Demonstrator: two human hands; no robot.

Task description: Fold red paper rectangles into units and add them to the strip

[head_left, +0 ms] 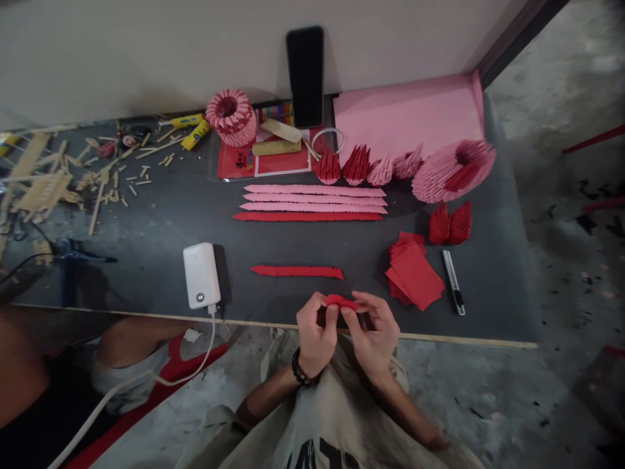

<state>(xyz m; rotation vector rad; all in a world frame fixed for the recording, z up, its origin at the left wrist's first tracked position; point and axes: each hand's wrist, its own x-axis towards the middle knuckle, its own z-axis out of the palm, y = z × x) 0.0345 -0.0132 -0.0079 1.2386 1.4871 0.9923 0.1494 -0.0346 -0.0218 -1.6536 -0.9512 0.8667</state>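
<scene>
Between my two hands, over the table's front edge, is a small folded piece of red paper (342, 302). My left hand (317, 332) pinches its left end between thumb and fingers. The right end is pinched by my right hand (374, 332). Just beyond them lies a short red strip of interlocked folded paper (297, 271). To the right of my hands is a loose stack of red paper rectangles (415, 270). Farther back, several pink strips (315, 199) lie parallel with a longer red strip (307, 217).
A utility knife (454, 283) and red folded-paper pieces (450, 223) lie at the right. Behind them are a pink folded-paper form (454, 170) and pink sheet (405, 117). A phone (305, 77) leans at the back. A white power bank (202, 275) trails a cable; another person sits left.
</scene>
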